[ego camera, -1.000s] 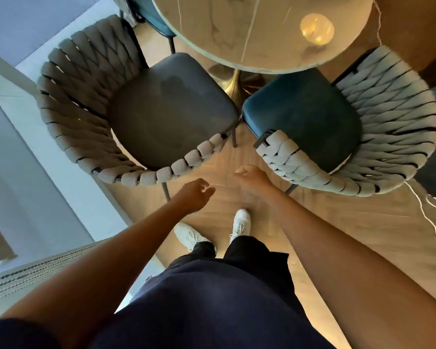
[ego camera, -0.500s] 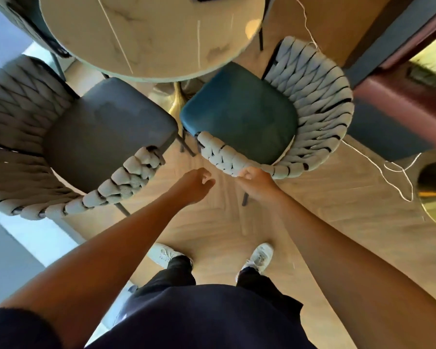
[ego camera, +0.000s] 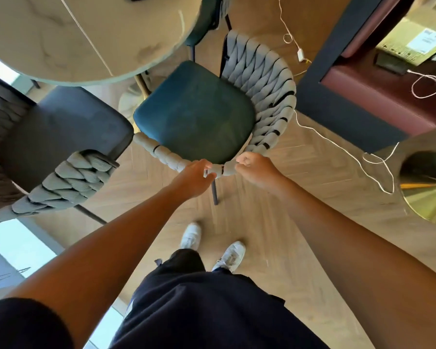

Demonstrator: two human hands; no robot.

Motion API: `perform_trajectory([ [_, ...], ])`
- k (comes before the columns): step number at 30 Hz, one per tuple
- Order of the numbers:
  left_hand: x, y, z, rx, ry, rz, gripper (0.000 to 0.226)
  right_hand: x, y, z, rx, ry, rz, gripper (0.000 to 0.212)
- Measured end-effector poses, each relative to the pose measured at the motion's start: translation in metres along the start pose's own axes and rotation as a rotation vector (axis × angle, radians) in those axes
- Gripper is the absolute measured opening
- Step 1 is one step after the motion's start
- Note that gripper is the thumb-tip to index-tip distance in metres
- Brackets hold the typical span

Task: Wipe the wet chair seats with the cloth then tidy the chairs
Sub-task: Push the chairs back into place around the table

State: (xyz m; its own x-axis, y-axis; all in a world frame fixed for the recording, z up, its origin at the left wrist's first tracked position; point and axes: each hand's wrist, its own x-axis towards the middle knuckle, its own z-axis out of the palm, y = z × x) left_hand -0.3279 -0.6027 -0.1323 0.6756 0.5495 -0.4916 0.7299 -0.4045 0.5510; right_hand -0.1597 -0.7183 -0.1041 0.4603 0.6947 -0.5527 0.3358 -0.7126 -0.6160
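A chair with a teal seat and a woven grey rope backrest stands in front of me, its seat facing the round marble table. Both hands grip the near part of that backrest rim: my left hand on the left, my right hand on the right, a short stretch of rope between them. A second chair with a dark grey seat and the same woven back stands to the left. No cloth is in view.
White cables trail over the herringbone wood floor to the right of the teal chair. A brass round base sits at the right edge, a dark bench or sofa beyond it. My feet stand just behind the chair.
I have turned and stepped toward the teal chair. Both hands, free a second ago, have closed on its backrest rim; the grey chair has slid to the left of view.
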Motion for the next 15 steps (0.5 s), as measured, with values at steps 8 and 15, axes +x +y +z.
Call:
perform_trajectory([
  [8,0.044,0.030,0.017,-0.013,-0.012,-0.021,0.037,0.049,0.018,-0.039,-0.035,-0.054,-0.033,0.037],
  [15,0.104,0.050,0.033,-0.100,-0.091,-0.096,0.034,0.104,0.028,-0.072,-0.181,-0.124,-0.033,0.029],
])
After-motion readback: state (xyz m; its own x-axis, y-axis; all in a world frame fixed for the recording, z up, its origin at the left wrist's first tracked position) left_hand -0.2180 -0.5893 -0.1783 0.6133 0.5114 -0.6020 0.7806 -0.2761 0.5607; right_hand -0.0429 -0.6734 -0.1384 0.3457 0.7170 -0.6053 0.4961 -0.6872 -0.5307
